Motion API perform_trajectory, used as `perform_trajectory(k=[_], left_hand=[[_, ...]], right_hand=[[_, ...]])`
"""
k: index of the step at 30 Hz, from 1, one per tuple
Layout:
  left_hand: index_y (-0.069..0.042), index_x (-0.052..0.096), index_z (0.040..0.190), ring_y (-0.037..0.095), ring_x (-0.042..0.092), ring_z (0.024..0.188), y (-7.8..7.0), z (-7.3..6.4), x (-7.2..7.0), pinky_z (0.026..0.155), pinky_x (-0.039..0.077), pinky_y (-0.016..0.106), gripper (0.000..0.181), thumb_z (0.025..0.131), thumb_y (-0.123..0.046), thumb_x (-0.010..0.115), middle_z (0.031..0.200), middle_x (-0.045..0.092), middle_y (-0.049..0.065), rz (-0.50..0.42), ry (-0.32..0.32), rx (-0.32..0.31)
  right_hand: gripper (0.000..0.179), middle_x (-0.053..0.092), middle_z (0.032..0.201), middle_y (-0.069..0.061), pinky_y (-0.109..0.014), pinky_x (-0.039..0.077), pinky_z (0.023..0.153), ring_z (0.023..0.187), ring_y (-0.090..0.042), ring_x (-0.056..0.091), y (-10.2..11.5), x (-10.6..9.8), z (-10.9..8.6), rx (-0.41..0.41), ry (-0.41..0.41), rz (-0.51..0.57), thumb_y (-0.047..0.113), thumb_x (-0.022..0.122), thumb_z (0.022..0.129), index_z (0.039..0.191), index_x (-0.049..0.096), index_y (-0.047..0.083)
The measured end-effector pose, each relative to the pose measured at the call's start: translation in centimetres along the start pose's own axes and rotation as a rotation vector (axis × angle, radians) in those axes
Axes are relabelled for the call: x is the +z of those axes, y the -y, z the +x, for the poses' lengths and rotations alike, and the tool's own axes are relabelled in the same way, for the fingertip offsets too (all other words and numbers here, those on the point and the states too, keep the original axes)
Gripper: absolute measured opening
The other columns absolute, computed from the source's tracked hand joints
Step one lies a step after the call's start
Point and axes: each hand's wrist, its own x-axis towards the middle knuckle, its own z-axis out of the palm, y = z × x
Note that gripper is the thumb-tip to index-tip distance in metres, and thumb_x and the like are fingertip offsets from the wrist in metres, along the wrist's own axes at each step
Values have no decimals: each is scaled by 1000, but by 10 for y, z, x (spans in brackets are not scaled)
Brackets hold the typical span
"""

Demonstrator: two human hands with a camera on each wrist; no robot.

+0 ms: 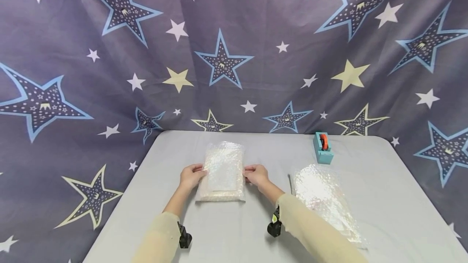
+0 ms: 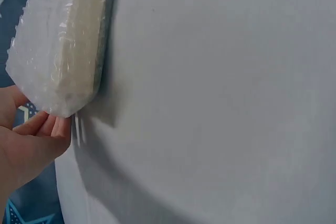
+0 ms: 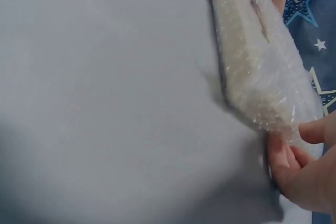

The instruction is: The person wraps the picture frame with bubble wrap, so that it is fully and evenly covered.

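A flat package in clear bubble wrap [image 1: 222,169], with something pale inside, is between my two hands near the middle of the table. My left hand [image 1: 191,177] pinches its left edge, thumb above and fingers curled underneath. My right hand [image 1: 256,175] pinches the opposite edge in the same way. The left wrist view shows the wrap's corner [image 2: 58,90] between thumb and fingers of the left hand [image 2: 31,140]. In the right wrist view the right hand [image 3: 304,166] holds the other end of the wrap [image 3: 268,98]. What is inside cannot be made out clearly.
A second sheet or parcel of bubble wrap [image 1: 323,198] lies to the right, partly behind my right sleeve. Farther back stands a teal tape dispenser [image 1: 323,149] with an orange-red roll. The white table [image 1: 175,149] ends at a star-patterned curtain [image 1: 252,52].
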Motion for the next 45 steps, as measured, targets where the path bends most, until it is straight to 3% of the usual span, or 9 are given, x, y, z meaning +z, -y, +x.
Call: perform_trajectory(k=[6,14,22,31,45], left_hand=[[4,60,124,34,64,110,-15,-4,13,89,58,33,42,87,-13,68,122,65,23,-39,10,29],[6,61,121,33,67,104,-33,-11,49,85,60,31,42,84,-11,70,117,66,25,-114,30,55],[6,62,120,34,66,106,-37,-9,72,88,58,35,40,84,-10,69,115,67,24,-92,21,84],[3,62,121,31,68,105,-25,-9,77,86,59,32,41,85,-13,70,115,68,22,-104,33,112],[2,63,121,31,68,107,-21,-7,75,90,58,34,39,86,-13,70,115,68,21,-109,-1,118]], right_hand=[[24,73,100,-17,-25,59,65,66,-8,66,5,-19,-5,50,-45,11,9,65,88,110,69,-1],[26,72,100,-20,-29,61,71,61,-5,61,-1,-56,-4,31,-120,25,7,63,88,111,68,-5],[25,73,96,-16,-20,53,59,66,-9,63,-2,-73,-5,52,-148,-64,9,62,89,111,69,-1],[22,73,91,-13,-17,49,55,70,-13,64,-8,-70,-7,0,-188,-233,8,63,86,105,71,-1],[21,73,93,-15,-15,45,54,72,-15,64,-6,-64,-4,-21,-200,-235,7,63,85,102,72,-1]])
